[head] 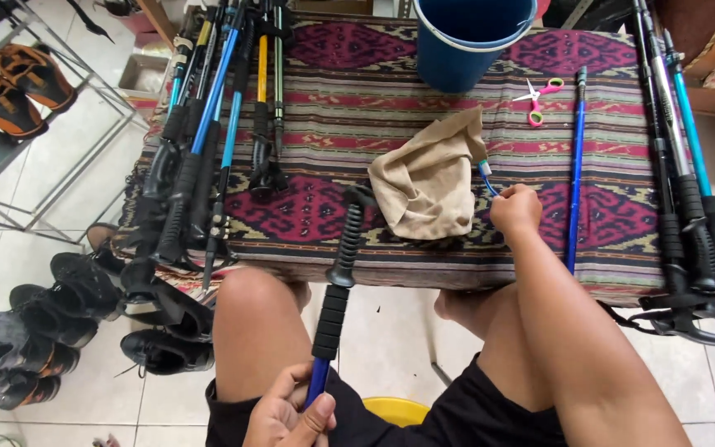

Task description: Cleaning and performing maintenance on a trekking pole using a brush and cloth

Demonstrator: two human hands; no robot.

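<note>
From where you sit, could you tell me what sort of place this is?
Probably a home workspace for servicing trekking gear: bundled trekking poles on a woven-cloth table, shoes on the tiled floor, and a shoe rack.

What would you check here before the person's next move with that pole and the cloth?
1. Left hand grips the trekking pole: ok.
2. Pole's handle end rests on the patterned table: ok.
3. Right hand at the small blue-tipped item: ok; what it is, cannot tell.
4. Beige cloth within reach beside right hand: ok.
5. Scissors lie apart from both hands: ok.
6. Blue bucket contents: cannot tell.
</note>
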